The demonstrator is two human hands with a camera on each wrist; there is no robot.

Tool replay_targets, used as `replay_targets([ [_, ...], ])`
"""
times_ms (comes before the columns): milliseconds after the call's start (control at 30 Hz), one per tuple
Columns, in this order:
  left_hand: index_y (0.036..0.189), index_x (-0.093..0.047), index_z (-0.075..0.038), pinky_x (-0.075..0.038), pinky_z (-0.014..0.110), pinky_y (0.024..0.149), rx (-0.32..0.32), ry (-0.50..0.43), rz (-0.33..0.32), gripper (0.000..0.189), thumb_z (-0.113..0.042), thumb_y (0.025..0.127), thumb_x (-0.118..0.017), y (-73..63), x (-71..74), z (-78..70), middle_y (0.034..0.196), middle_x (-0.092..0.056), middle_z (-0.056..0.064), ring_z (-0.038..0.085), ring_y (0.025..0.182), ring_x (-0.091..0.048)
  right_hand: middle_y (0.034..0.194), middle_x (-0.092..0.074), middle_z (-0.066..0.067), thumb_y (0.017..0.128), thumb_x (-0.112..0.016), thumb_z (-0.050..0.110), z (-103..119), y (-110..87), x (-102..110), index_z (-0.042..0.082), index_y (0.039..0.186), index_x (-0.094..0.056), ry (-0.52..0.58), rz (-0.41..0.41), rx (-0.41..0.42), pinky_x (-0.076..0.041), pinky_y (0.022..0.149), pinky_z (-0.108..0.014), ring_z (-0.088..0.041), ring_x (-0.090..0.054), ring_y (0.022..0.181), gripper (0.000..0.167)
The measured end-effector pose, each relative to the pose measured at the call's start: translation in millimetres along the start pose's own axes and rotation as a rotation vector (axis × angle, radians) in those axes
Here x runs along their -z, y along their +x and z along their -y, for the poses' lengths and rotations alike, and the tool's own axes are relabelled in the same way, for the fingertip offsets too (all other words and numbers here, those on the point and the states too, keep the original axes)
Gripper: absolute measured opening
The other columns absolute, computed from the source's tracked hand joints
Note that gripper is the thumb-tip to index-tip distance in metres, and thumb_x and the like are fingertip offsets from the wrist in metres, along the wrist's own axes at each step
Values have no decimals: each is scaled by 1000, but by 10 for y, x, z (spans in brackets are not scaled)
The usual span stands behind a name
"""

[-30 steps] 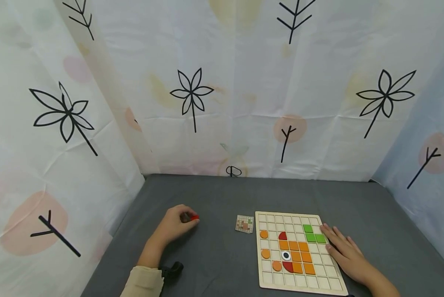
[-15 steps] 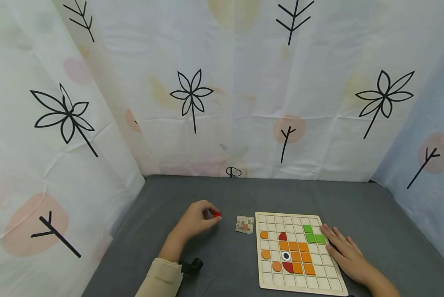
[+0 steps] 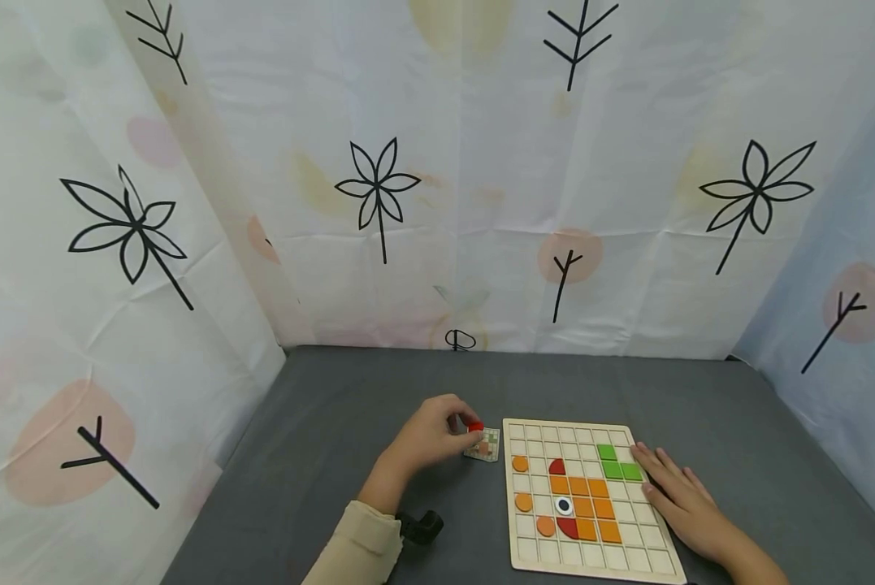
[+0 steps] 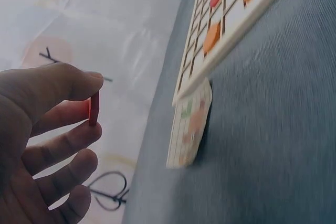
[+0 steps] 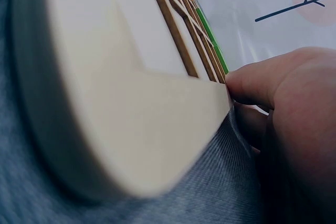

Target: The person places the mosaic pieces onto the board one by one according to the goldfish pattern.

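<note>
My left hand (image 3: 431,432) pinches a small flat red piece (image 4: 94,109) between thumb and fingers. In the head view it overlaps the small pattern card (image 3: 491,446) left of the board. The wooden grid board (image 3: 516,552) carries square orange tiles (image 3: 584,505), round orange pieces (image 3: 523,502), green squares (image 3: 612,469) and red quarter-round pieces (image 3: 557,467). A white-and-black eye piece (image 3: 564,505) sits beside the orange tiles. My right hand (image 3: 682,502) rests along the board's right edge with its fingers stretched out; the right wrist view shows it touching that edge.
A dark grey cloth (image 3: 379,370) covers the table under the board and card. White curtains (image 3: 466,162) with plant drawings stand behind and on both sides. A black strap-like wrist mount (image 3: 421,526) sticks out from the left sleeve.
My left hand has moved right with the red piece, from the left part of the table to over the card. The right hand and the board have stayed put.
</note>
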State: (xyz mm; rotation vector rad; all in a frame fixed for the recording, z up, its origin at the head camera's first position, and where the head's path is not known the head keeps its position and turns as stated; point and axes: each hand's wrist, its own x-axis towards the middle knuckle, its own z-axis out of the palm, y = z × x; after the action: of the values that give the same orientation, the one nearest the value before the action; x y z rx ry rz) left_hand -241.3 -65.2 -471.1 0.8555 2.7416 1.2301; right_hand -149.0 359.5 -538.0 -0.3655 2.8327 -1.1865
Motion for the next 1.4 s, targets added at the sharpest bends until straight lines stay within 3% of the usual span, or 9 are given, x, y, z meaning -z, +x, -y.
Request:
replay_targets([
  [167, 105, -81, -18, -49, 22, 66, -24, -22, 25, 11, -25, 97, -80, 94, -154, -107, 101, -70, -5, 8, 79, -57, 164, -16, 25, 114, -49, 28, -1, -9, 0, 8, 166, -37, -7, -10, 16, 4, 117, -82, 37, 6, 133, 57],
  [333, 106, -80, -19, -49, 19, 67, -57, 6, 57, 15, -31, 97, -80, 187, -324, -246, 99, -69, -9, 2, 79, -55, 161, -15, 32, 113, -50, 28, -4, -13, -2, 9, 166, -37, -9, -13, 23, 5, 117, -83, 37, 7, 133, 58],
  [500, 106, -81, -20, -48, 16, 69, -87, 24, 90, 15, -33, 97, -79, 256, -480, -437, 98, -69, -11, 5, 82, -58, 160, -14, 34, 114, -50, 28, -9, -13, -6, 9, 166, -37, -9, -14, 22, 5, 118, -82, 37, 7, 134, 57],
  [600, 106, -80, -20, -48, 15, 72, -110, 17, 110, 16, -33, 98, -78, 291, -570, -550, 99, -69, -12, 5, 85, -58, 166, -16, 23, 114, -49, 28, -8, -10, -1, 9, 166, -37, -8, -11, 20, 5, 118, -82, 37, 7, 134, 57],
  [767, 106, -79, -21, -47, 13, 71, -176, 17, 142, 14, -32, 99, -77, 357, -729, -697, 99, -68, -13, 0, 83, -56, 172, -25, -17, 113, -50, 29, 3, 9, 11, 8, 166, -37, -16, -6, 1, 5, 118, -81, 39, 7, 130, 58],
  [867, 106, -79, -22, -46, 11, 69, -202, 30, 162, 13, -32, 99, -76, 388, -840, -766, 99, -68, -14, -3, 79, -56, 168, -29, -31, 113, -51, 30, 11, 13, 13, 7, 165, -37, -18, -6, -7, 5, 118, -81, 40, 7, 128, 59],
  [1200, 106, -81, -25, -44, 5, 69, -240, 83, 257, 14, -36, 99, -75, 428, -1198, -1059, 101, -72, -20, -12, 82, -56, 167, -31, -33, 113, -51, 30, 2, 16, 13, 7, 165, -39, -31, -9, -2, 5, 118, -82, 40, 6, 128, 58],
  [1400, 107, -82, -26, -42, 3, 68, -266, 124, 289, 13, -36, 99, -75, 460, -1358, -1144, 100, -74, -21, -14, 82, -55, 166, -33, -33, 113, -51, 27, -25, 11, -3, 7, 165, -39, -31, -26, 27, 7, 119, -81, 38, 6, 133, 57],
])
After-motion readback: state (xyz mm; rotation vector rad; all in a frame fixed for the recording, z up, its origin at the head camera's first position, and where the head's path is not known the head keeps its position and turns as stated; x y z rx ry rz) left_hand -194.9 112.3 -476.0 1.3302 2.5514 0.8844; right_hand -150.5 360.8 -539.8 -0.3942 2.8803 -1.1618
